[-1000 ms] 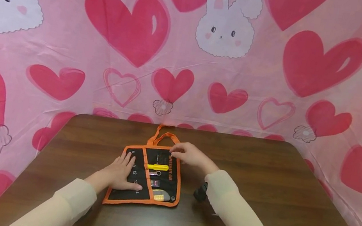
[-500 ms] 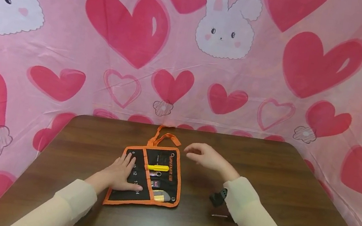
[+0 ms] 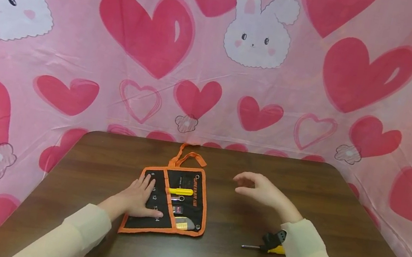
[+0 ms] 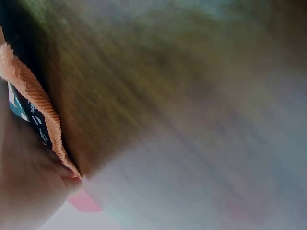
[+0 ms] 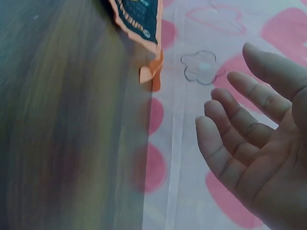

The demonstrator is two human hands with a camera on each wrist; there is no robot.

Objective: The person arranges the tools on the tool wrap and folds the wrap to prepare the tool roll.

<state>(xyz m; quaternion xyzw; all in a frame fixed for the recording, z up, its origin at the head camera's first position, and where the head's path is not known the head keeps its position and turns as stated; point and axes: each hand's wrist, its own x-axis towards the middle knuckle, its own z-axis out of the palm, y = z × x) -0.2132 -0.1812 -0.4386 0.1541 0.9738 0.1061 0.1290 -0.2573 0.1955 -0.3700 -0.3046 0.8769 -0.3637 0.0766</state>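
Observation:
A black tool pouch [image 3: 202,191] with orange trim lies unfolded on the table. My left hand [image 3: 134,198] rests flat on its left half, fingers spread over the printed numbers. From the pockets stick out a yellow handle [image 3: 181,191], a ring-ended wrench [image 3: 181,199], a small dark item with a coloured label [image 3: 177,209] and a yellow and grey utility knife [image 3: 184,223]. My right hand [image 3: 264,193] hovers right of the pouch, fingers loosely bent and holding nothing; the right wrist view shows its bare palm. Below that forearm lies a screwdriver [image 3: 250,247], its yellow handle partly hidden by the sleeve.
Orange ties [image 3: 189,157] trail from the pouch's far edge across the brown wooden table [image 3: 113,150]. Behind the table hangs a pink cloth [image 3: 297,89] printed with hearts and rabbits. A black wrist camera [image 3: 273,238] sits at the right cuff.
My right hand has left the pouch's upper right corner and moved right and slightly toward me, uncovering the corner and the screwdriver. The left hand has stayed on the pouch.

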